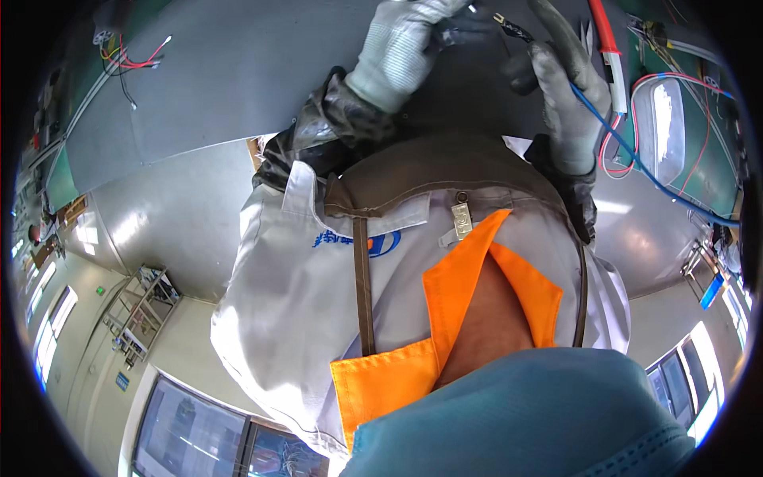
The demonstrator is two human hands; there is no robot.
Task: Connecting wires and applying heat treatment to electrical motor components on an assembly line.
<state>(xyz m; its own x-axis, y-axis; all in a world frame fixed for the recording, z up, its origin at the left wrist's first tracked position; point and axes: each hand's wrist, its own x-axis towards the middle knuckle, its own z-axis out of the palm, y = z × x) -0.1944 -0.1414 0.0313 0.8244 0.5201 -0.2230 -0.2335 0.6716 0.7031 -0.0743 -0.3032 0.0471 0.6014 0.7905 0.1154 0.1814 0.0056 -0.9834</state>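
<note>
Head view: black-sleeved wire end [516, 30] with brass tip [499, 18] — left of the red-handled tool [606, 32], long axis slanting up-left toward the left hand [400, 54]. Right hand [566, 115], nearer, pinches it just left of that tool; blue wire [648, 165] passes below the tool. Left hand, farther left of the tool — fingers curled, contents unclear.

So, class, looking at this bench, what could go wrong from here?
The blue wire crosses the red wire loop in this view, so it might snag if pulled. The right hand is close to the red-and-white tool and could knock it. The small dark metal-tipped piece is at that hand's gloved fingertips, so it might slip.
</note>
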